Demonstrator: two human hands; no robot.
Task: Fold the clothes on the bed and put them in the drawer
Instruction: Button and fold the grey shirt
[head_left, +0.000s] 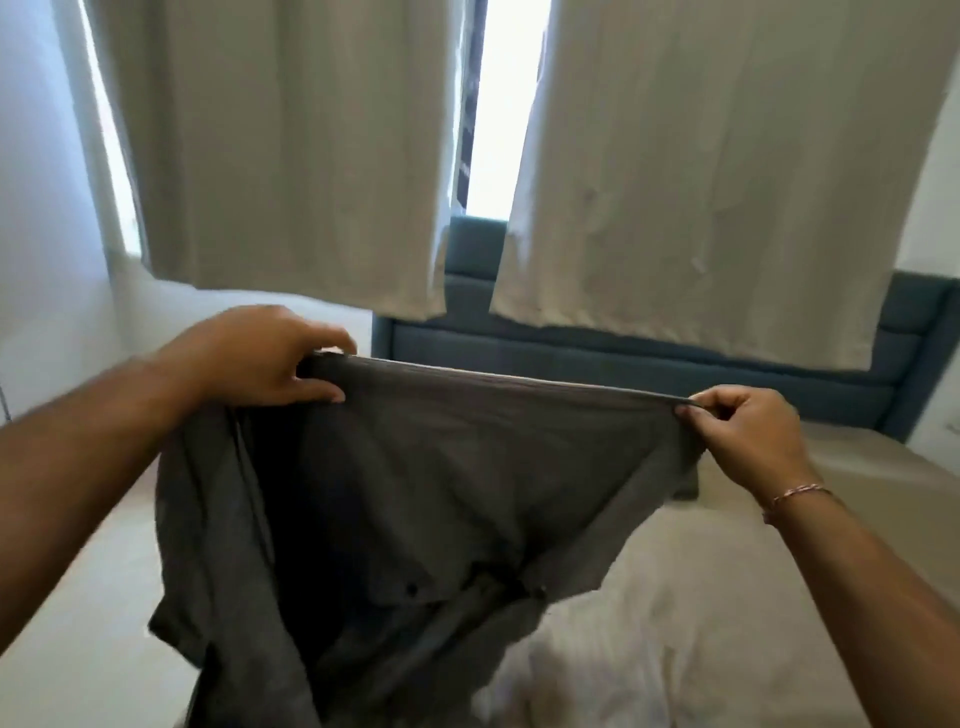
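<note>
Held taut above the bed (753, 597), the grey garment (441, 493) is pinched along its top edge by the left hand (260, 358) at 10 o'clock and the right hand (748, 436) at 3 o'clock (fingers curled on cloth), so its loose lower half may bunch and spoil the fold.

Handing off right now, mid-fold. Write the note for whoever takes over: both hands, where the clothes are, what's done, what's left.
Left hand: grips one end of the grey garment at its top edge.
Right hand: pinches the other end of that edge.
Garment: held up, stretched taut between the hands above the bed, the rest hanging loose.
Done: garment picked up, not yet folded.
Left: fold it and put it in the drawer, which is out of view.
</note>
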